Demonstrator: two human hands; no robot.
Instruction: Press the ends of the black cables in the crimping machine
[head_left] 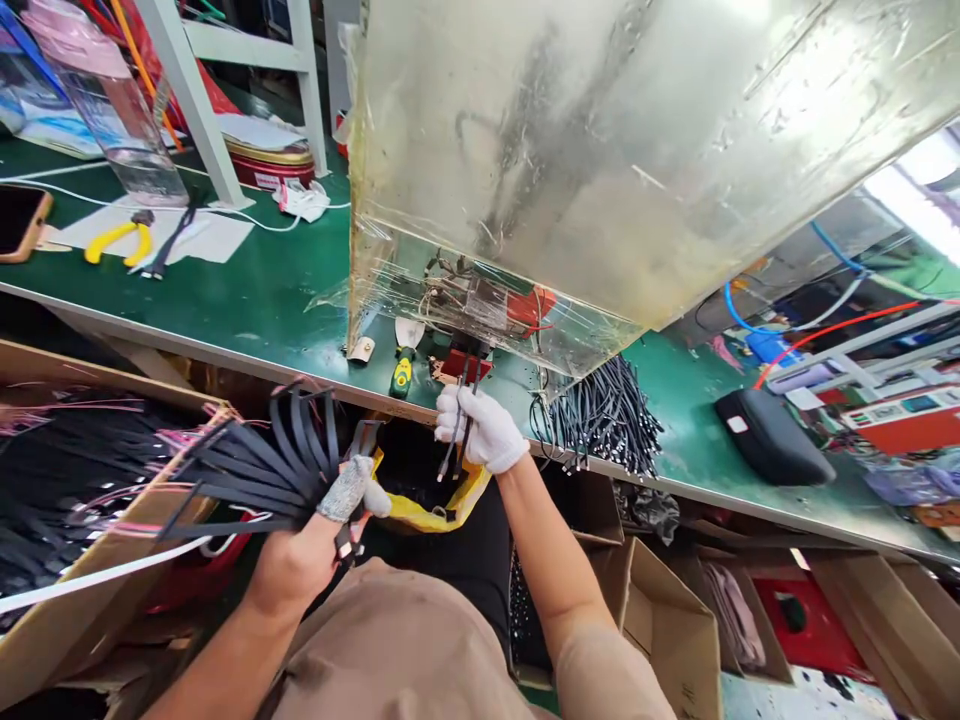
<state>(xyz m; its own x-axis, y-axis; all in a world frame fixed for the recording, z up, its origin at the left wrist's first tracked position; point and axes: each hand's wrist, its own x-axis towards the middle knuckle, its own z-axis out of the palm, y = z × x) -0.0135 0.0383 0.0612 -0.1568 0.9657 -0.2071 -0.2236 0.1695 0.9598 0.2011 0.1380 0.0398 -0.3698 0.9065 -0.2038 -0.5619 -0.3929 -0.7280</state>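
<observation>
Black flat cables (277, 470) fan upward-left from the left hand (296, 565).

The left hand (296, 565) and right hand (480, 430) each grip one bunch of black cables (262, 470); there is one white cotton glove (499, 445) (right hand only), one pair of yellow-handled pliers (120, 240), one phone (19, 222) and one clear bottle (112, 110).

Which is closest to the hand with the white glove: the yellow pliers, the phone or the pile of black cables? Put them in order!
From the right hand, nearest first:
1. Pile of black cables: just to its right, on the green bench.
2. Yellow pliers: far off to the left on the bench.
3. Phone: past the pliers, at the left edge.
</observation>
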